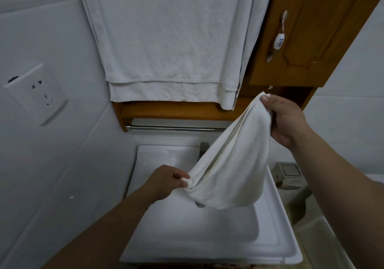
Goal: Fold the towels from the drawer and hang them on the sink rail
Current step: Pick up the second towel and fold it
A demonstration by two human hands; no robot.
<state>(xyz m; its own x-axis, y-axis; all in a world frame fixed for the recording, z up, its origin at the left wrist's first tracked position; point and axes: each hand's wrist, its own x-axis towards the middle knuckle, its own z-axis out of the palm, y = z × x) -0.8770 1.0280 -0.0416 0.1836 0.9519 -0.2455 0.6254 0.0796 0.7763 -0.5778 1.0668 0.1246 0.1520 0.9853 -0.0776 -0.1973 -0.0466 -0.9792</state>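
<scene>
A small white towel (232,164) hangs stretched between both hands above the white sink (276,223). My left hand (166,182) pinches its lower corner, low and left. My right hand (284,119) grips its upper corner, higher and to the right. The towel sags in a pouch between them. A metal rail (176,128) runs under a wooden shelf behind the sink, bare where I can see it. Its right end is hidden by the towel. Above it, a large white towel (166,40) hangs folded in layers.
A wooden cabinet door (311,29) with a ceramic handle (279,40) stands at the upper right. A wall socket (37,94) sits on the tiled left wall. The tap (203,148) shows behind the towel. A grey box (287,175) rests right of the sink.
</scene>
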